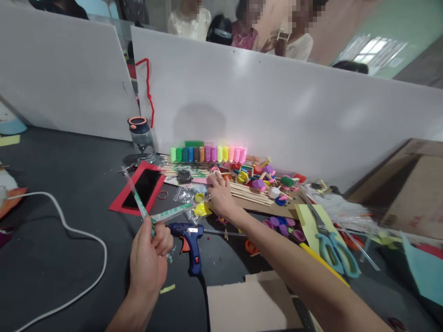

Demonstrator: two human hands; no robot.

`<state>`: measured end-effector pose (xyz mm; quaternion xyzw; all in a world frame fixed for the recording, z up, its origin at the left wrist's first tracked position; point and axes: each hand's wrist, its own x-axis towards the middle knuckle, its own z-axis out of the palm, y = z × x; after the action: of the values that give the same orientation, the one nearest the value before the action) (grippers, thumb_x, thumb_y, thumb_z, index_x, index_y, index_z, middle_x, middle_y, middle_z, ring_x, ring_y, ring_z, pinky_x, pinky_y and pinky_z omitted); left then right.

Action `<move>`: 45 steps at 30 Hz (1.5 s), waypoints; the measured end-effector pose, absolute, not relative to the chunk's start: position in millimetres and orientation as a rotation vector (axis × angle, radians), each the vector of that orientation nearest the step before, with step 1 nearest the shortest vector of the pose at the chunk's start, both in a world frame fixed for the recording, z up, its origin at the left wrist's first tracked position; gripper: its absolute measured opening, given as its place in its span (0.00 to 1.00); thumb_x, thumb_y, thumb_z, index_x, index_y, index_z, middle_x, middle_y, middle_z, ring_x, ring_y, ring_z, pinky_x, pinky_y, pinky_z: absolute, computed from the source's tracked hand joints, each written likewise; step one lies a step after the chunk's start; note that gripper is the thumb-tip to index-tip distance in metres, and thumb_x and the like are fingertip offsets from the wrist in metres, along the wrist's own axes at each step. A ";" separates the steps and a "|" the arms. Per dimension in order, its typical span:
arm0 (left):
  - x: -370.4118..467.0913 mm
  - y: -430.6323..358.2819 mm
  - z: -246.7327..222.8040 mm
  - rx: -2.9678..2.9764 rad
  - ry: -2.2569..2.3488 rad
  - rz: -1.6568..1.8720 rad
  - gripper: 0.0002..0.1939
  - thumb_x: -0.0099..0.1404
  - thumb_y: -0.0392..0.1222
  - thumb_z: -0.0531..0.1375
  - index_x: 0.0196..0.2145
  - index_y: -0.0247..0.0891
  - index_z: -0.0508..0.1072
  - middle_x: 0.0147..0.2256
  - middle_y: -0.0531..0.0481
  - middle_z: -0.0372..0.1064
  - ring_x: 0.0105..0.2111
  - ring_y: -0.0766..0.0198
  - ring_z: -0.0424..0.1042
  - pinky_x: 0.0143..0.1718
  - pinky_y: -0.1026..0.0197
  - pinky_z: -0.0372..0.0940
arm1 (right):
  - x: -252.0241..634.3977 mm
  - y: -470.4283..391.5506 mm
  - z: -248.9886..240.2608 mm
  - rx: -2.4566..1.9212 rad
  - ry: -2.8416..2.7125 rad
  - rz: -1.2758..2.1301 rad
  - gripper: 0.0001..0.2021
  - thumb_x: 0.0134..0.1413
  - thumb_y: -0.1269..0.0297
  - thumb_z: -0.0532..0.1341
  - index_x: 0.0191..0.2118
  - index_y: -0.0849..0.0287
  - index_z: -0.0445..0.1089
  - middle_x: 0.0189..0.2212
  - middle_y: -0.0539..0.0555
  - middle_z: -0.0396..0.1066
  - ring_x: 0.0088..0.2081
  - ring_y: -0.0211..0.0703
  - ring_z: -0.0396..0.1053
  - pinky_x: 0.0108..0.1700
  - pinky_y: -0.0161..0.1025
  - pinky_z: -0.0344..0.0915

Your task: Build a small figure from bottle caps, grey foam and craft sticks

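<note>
At nine o'clock from the glue gun, the left hand is gripping a green-printed wrapper, fingers closed. At one, the right hand is hovering low, grip indeterminable. At two, loose sticks are lying beside assembled coloured pieces.

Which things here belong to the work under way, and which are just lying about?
Probably in the work:
printed wrapper, in the left hand
wooden sticks, near the right hand
glue gun

Seemingly just lying about:
dark phone
water bottle
</note>
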<state>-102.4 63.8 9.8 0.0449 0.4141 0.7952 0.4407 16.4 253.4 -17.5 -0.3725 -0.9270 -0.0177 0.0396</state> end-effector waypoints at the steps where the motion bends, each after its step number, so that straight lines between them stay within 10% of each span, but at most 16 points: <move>1: -102.4 63.8 9.6 0.109 1.027 1.975 0.25 0.74 0.47 0.52 0.19 0.39 0.55 0.15 0.61 0.42 0.15 0.72 0.39 0.15 0.67 0.43 | 18.4 257.0 -12.2 -1.127 -2.819 -0.048 0.07 0.51 0.68 0.64 0.36 0.63 0.78 0.64 0.65 0.60 0.68 0.69 0.45 0.65 0.66 0.41; 15: -101.9 62.5 0.4 0.119 1.023 1.933 0.27 0.70 0.51 0.59 0.18 0.39 0.54 0.15 0.61 0.43 0.15 0.73 0.40 0.15 0.67 0.45 | 50.0 334.3 74.8 -1.093 -2.652 -0.158 0.06 0.65 0.66 0.59 0.38 0.62 0.71 0.37 0.53 0.71 0.37 0.41 0.70 0.40 0.40 0.67; 45: -93.5 68.2 -1.2 0.031 1.095 1.810 0.34 0.49 0.65 0.70 0.18 0.40 0.53 0.17 0.63 0.42 0.16 0.75 0.41 0.15 0.68 0.45 | -47.2 399.1 92.5 -1.090 -2.906 -0.456 0.14 0.66 0.59 0.61 0.53 0.61 0.69 0.50 0.58 0.70 0.47 0.47 0.72 0.48 0.49 0.72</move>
<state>-93.5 68.2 -1.2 0.0129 0.4510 0.7454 0.4908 -47.2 399.1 92.5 -0.3475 -0.9263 -0.1453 0.0021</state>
